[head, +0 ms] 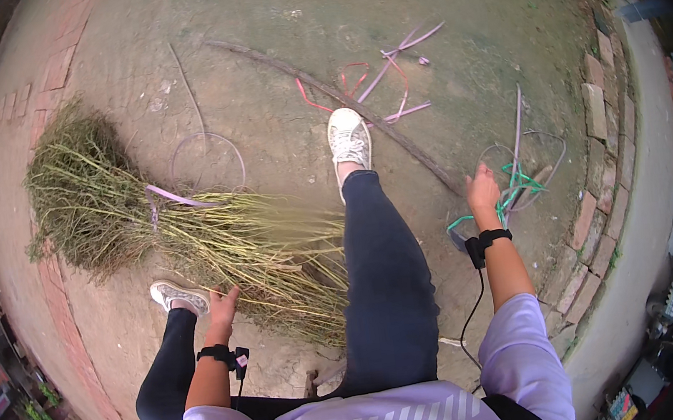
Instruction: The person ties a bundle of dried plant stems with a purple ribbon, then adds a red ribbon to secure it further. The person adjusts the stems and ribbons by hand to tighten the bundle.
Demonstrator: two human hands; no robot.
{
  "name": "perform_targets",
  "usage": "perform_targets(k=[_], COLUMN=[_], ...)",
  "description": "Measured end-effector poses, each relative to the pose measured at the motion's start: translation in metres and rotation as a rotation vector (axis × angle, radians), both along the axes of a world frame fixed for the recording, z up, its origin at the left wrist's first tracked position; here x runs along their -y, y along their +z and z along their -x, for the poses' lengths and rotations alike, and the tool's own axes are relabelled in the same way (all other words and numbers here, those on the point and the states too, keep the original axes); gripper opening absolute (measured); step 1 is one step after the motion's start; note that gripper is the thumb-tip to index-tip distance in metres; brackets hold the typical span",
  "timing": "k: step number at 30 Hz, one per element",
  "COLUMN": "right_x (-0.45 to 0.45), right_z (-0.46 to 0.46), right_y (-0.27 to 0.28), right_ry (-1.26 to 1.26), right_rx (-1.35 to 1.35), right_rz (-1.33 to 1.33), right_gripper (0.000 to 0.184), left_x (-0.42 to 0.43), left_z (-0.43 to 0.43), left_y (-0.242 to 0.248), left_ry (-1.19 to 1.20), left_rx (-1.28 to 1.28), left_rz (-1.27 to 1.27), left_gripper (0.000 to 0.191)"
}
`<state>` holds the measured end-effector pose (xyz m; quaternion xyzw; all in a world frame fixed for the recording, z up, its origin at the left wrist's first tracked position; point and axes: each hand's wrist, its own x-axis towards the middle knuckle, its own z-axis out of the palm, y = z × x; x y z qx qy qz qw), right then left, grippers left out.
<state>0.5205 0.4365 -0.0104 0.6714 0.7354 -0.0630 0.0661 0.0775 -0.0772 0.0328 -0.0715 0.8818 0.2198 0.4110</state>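
Observation:
A large bundle of dry plant stalks [238, 228] lies across the ground to my left, its bushy tops pointing away. A lilac plastic strap [180, 197] goes around its middle. Beside the lower edge of the stalks is my left hand [223, 312], thumb and fingers apart, with nothing visible in it. My right hand [482, 189] is over the ground near the end of a long wooden stick [390, 131]. Its fingers are partly curled, and whether they pinch a thin strap cannot be made out. Green strapping [519, 181] lies tangled right of that hand, around a partly hidden wooden piece.
Lilac strap pieces [410, 42] and red cord [401, 79] lie ahead. A looped strap [201, 135] is beyond the bundle. My shoe [348, 136] is beside the stick; my other shoe [180, 295] is near the stalks. A brick edging [594, 109] curves along the right.

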Motion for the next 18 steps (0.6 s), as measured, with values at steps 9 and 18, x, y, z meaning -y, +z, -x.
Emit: perform_targets(k=[9, 18], right_x=[-0.013, 0.004], right_z=[0.150, 0.075], right_y=[-0.053, 0.040], right_ry=[0.318, 0.312], right_rx=[0.103, 0.030], right_rz=[0.190, 0.142], right_gripper=[0.024, 0.038], left_x=[-0.015, -0.027], left_z=[-0.010, -0.036], left_y=[0.028, 0.048], left_ry=[0.011, 0.387], left_rx=[0.068, 0.802], left_rz=[-0.166, -0.166], left_gripper=[0.067, 0.106])
